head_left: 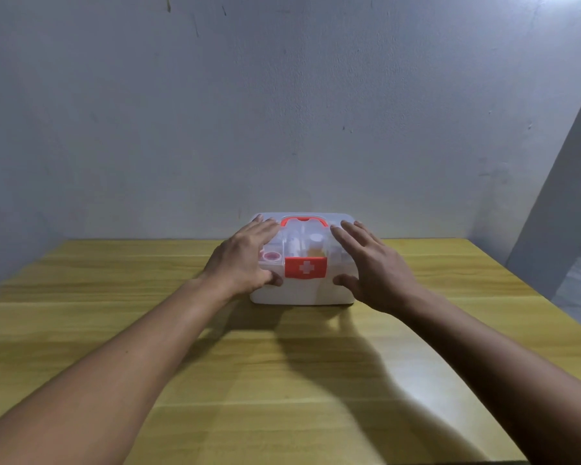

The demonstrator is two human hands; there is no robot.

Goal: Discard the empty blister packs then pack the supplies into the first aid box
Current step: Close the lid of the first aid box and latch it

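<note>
A white first aid box (pixel 302 293) stands on the wooden table (pixel 114 297) near the wall. Its clear lid is down, with a red handle (pixel 304 219) on top and a red latch (pixel 305 267) bearing a white cross at the front. Supplies show faintly through the lid: a pink roll at the left and a small bottle in the middle. My left hand (pixel 244 260) lies flat on the left half of the lid, thumb against the front. My right hand (pixel 371 265) rests over the right half, fingers spread, thumb at the front. No blister packs are in view.
A grey wall (pixel 282 112) rises straight behind the box. The table's right edge (pixel 530 297) drops off to a pale floor. My forearms stretch across the near part of the tabletop and cast shadows on it.
</note>
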